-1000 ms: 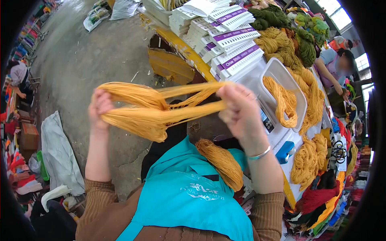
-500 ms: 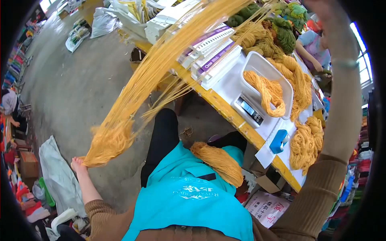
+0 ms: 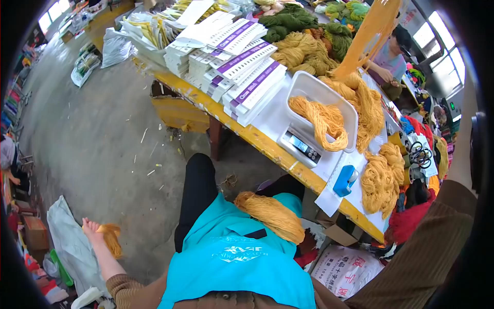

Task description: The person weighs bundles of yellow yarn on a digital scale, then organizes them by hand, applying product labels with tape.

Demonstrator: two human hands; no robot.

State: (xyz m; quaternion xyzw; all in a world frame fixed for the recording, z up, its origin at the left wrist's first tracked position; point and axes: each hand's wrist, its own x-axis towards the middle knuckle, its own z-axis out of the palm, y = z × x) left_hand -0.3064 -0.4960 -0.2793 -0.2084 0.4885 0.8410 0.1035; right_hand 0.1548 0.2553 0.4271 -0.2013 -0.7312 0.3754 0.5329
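Note:
My left hand (image 3: 92, 227), low at the far left, is closed on the end of a small orange yarn bunch (image 3: 110, 241). My right arm reaches up along the right edge, and its hand is outside the picture. A long orange skein (image 3: 370, 36) hangs down from the top edge onto the yarn heap on the table. Another orange skein (image 3: 272, 216) lies across the turquoise apron (image 3: 226, 257) on my lap. Orange yarn (image 3: 321, 121) sits in a white tray (image 3: 350, 110) on a digital scale (image 3: 301, 147).
The yellow-edged table (image 3: 242, 131) holds stacked cards (image 3: 252, 85), green yarn (image 3: 288, 20), orange yarn piles (image 3: 381, 180) and a blue tape dispenser (image 3: 346, 180). Scissors (image 3: 421, 154) lie at the right. A person (image 3: 386, 64) sits across the table. A white sack (image 3: 347, 270) stands below.
The long yarn stretch that ran from my left hand to the upper right has left that hand; a short bunch remains there. The long skein now hangs at the upper right. The view has shifted.

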